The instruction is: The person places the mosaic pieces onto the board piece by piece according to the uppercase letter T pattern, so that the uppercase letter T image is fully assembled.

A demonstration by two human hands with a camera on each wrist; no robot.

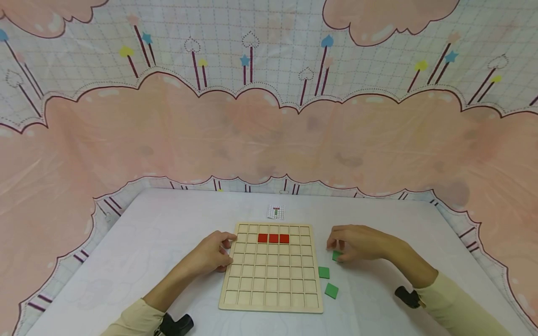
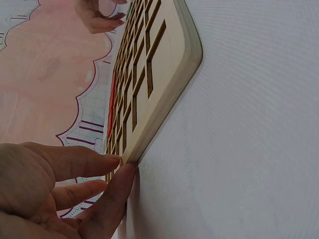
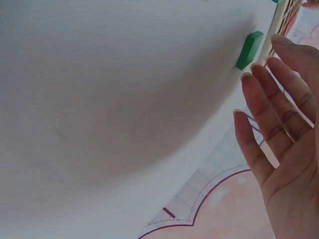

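A square wooden grid board (image 1: 272, 298) lies flat on the table, with three red square tiles (image 1: 273, 238) side by side in its second row from the far edge. At the board's left edge, my left hand (image 1: 212, 252) touches the rim with thumb and fingertips, as the left wrist view also shows. Right of the board, my right hand (image 1: 357, 242) hovers low, its fingers loosely extended around a green tile (image 1: 336, 255) partly hidden by them. In the right wrist view, a green tile (image 3: 249, 50) rests on the table just beyond the fingertips.
Two more green tiles, one (image 1: 323, 272) beside the board's right edge and another (image 1: 331, 291) nearer the front, lie on the white table (image 1: 168, 219). A small printed pattern card (image 1: 276, 212) sits behind the board. A patterned cloth (image 1: 269, 135) rises behind the table.
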